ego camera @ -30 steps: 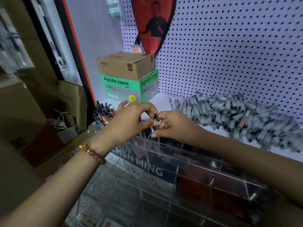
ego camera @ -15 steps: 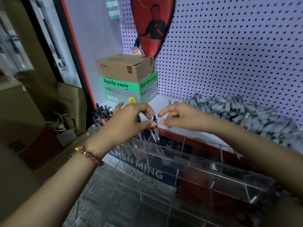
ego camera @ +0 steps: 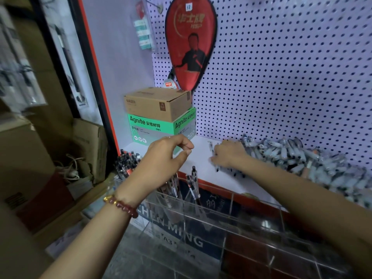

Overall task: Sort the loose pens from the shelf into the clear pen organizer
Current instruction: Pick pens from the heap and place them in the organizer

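Two bare hands work at a white shelf (ego camera: 201,158) backed by pegboard (ego camera: 281,77). Left hand (ego camera: 165,156), with a beaded bracelet (ego camera: 120,205) at the wrist, hovers above the left part of the clear organizer (ego camera: 231,211). Its fingers (ego camera: 184,142) are loosely curled, forefinger and thumb apart with a gap between them, and nothing is held. Right hand (ego camera: 228,154) lies palm down at the left edge of the loose pens (ego camera: 302,156), fingers down on several of them. That area is blurred, so whether any pen is gripped cannot be told. Loose pens lie heaped along the shelf against the pegboard, running off to the right. Organizer stands below and in front of the shelf edge and is divided into compartments. A few sorted pens (ego camera: 194,179) stand tilted in the compartments beneath the left hand. A denser bunch (ego camera: 126,161) of dark pens stands at the far-left end, its base hidden behind the left forearm. At the shelf's back left corner a brown box (ego camera: 159,103) sits on a green box (ego camera: 161,127). A red cover (ego camera: 191,43) hangs on the pegboard above them.
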The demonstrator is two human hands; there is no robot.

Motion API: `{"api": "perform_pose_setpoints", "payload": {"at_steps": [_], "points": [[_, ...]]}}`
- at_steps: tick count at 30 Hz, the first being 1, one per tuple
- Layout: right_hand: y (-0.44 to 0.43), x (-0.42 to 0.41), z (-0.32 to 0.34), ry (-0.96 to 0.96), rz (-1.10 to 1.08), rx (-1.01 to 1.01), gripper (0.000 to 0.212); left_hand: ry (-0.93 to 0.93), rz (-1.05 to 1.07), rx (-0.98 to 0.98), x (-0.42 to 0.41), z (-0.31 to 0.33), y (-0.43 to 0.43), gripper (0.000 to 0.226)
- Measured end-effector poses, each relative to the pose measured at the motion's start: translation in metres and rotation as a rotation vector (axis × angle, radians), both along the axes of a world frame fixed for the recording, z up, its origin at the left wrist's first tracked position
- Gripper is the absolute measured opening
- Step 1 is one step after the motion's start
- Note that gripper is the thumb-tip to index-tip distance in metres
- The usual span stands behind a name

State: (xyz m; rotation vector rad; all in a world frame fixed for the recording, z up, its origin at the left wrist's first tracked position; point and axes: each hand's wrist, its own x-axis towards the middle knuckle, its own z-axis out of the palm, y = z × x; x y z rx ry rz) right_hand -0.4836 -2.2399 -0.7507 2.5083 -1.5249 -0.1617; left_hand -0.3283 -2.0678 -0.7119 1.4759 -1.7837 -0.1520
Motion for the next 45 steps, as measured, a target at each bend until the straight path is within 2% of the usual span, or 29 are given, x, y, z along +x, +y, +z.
{"api": "perform_pose_setpoints", "payload": {"at_steps": [2, 5, 9, 11, 13, 15, 21, 26, 28, 30, 33, 38, 41, 45], "points": [[-0.006, 0.009, -0.007, 0.048, -0.057, 0.03, 0.052, 0.021, -0.01, 0.0, 0.0, -0.001, -0.003, 0.014], [-0.015, 0.011, -0.013, -0.077, -0.084, 0.123, 0.042, 0.026, -0.024, -0.008, 0.001, -0.002, -0.006, 0.016], [-0.018, 0.008, -0.02, -0.341, -0.099, 0.196, 0.025, 0.036, -0.017, -0.022, 0.003, -0.004, -0.008, 0.016], [-0.02, 0.01, -0.018, -0.541, -0.096, 0.194, 0.022, 0.052, -0.005, -0.024, 0.004, -0.005, -0.01, 0.019], [-0.02, 0.011, -0.005, -0.82, -0.075, 0.317, 0.015, 0.08, 0.009, -0.029, 0.006, -0.007, -0.012, 0.019], [-0.011, 0.012, 0.017, -0.955, 0.008, 0.461, 0.009, 0.102, 0.017, -0.043, 0.007, -0.007, -0.014, 0.02], [0.039, 0.013, 0.075, -0.917, 0.444, 0.799, 0.005, 0.173, -0.017, 0.018, 0.007, -0.006, -0.015, 0.033], [0.057, 0.023, 0.076, -0.856, 0.632, 0.915, 0.007, 0.249, -0.016, -0.12, 0.004, -0.001, -0.015, 0.031], [0.048, 0.023, 0.069, -0.901, 0.577, 0.923, 0.021, 0.324, 0.049, -0.188, 0.007, 0.001, -0.017, 0.029], [0.031, 0.017, 0.056, -0.909, 0.417, 0.794, 0.022, 0.42, 0.118, -0.236, 0.011, 0.002, -0.018, 0.03], [0.006, 0.004, 0.024, -0.625, 0.236, 0.444, 0.013, 0.525, 0.151, -0.237, 0.013, 0.005, -0.018, 0.031], [0.011, 0.002, 0.004, -0.173, 0.107, 0.094, 0.053, 0.637, 0.131, -0.221, 0.008, 0.007, -0.018, 0.033], [0.018, 0.009, 0.002, -0.145, 0.09, 0.09, 0.049, 0.646, 0.123, -0.21, 0.006, 0.008, -0.017, 0.036], [0.022, 0.007, 0.009, -0.275, 0.034, 0.214, 0.022, 0.595, 0.136, -0.219, 0.002, 0.008, -0.014, 0.04]]}}
